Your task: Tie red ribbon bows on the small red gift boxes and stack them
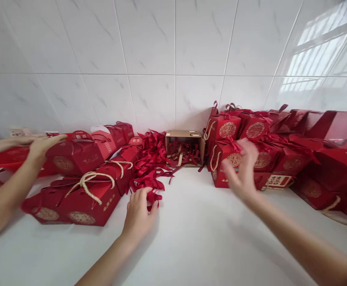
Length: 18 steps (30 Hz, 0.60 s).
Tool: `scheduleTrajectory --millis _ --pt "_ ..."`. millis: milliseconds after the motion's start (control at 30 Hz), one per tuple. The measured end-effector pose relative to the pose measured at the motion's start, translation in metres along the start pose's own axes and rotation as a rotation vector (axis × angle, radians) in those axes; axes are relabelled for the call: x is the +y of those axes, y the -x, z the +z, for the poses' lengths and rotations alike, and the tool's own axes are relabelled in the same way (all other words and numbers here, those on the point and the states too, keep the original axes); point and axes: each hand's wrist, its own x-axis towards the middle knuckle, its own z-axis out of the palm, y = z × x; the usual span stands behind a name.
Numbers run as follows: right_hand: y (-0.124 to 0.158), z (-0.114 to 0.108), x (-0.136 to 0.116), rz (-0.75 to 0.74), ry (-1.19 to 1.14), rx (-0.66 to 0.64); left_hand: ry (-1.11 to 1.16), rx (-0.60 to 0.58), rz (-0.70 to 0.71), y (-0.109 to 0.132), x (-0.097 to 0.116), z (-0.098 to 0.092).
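Note:
My left hand (139, 212) is curled around a small red ribbon (154, 197) at the front of a loose heap of red ribbons (149, 163). Its thumb and index finger lie on either side of the ribbon. My right hand (243, 169) is raised in front of a red gift box (221, 180) with a gold round emblem and rope handle. Slightly blurred, its fingers are spread and nothing shows in them. Whether it touches the box is hard to see.
A cardboard box (202, 149) of dark red strips stands against the tiled wall. Stacked red boxes (255, 127) fill the right side; more red boxes (93, 202) with rope handles stand at left. Another person's hands (44, 147) reach over a red tray (6, 159) and a box there.

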Motion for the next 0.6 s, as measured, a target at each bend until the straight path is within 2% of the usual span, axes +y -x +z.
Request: scheduleTrajectory --millis 67,133,200,233,333,500,600 --pt "0.045 0.02 -0.027 0.028 -0.181 -0.339 0.001 -0.024 -0.037 -0.002 -0.003 -0.004" --pt "0.08 0.037 -0.042 0.077 -0.312 -0.654 -0.005 -0.085 -0.027 -0.002 -0.002 -0.004" --pt "0.101 0.045 -0.049 0.115 -0.402 -0.873 -0.018 -0.134 0.005 0.001 0.001 -0.003" --pt "0.107 0.046 -0.049 0.118 -0.442 -0.94 -0.019 -0.155 0.026 0.002 0.003 -0.002" --pt "0.111 0.04 -0.051 0.158 -0.567 -0.973 -0.01 -0.226 0.108 0.011 0.015 0.001" --pt "0.107 0.034 -0.061 0.597 -0.848 -0.883 0.019 -0.369 0.26 0.025 0.036 0.002" --pt "0.109 0.038 -0.065 0.691 -0.917 -0.896 0.009 -0.396 0.32 0.03 0.039 0.002"
